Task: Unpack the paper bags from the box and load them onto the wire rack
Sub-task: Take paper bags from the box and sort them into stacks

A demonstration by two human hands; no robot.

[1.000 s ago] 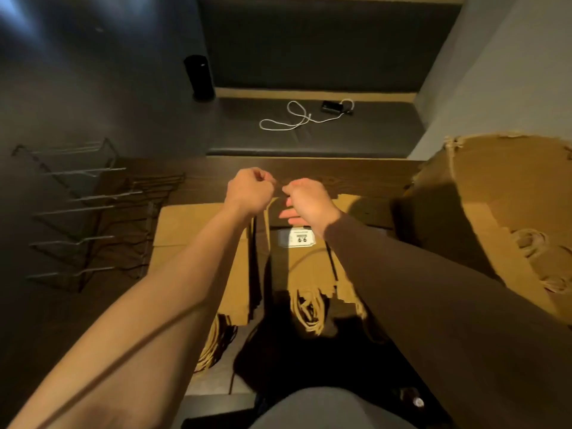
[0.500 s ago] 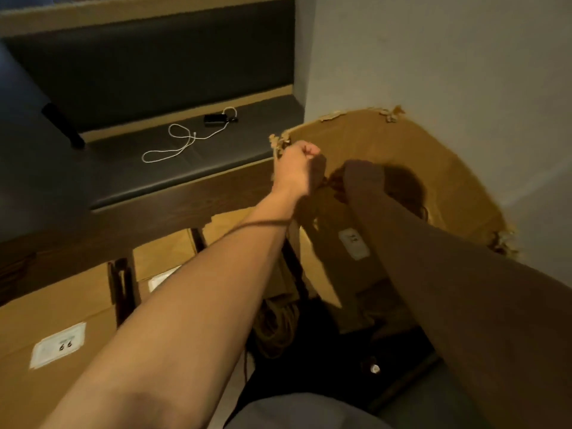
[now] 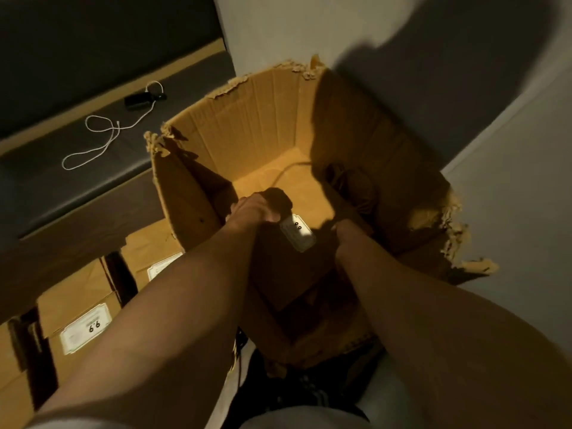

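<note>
The open cardboard box (image 3: 247, 119) with torn edges stands at centre right, and both my arms reach down into it. My left hand (image 3: 255, 212) curls over the top edge of a brown paper bag (image 3: 288, 267) that stands inside, marked by a white "9.9" label. My right hand (image 3: 342, 229) is sunk in shadow on the bag's right side, so its fingers are hard to make out. More bag handles lie dark at the box's far right. Flat paper bags (image 3: 77, 301) with the same labels lie on the table at lower left. The wire rack is out of view.
A dark bench behind the table carries a white cable (image 3: 105, 134) and a small black device (image 3: 140, 99). A pale wall runs close behind and to the right of the box. My legs and dark shoes show at the bottom.
The view swung right, from the bags on the table to the box. Both hands went from the box's rim down inside it, and my left hand took hold of a bag.
</note>
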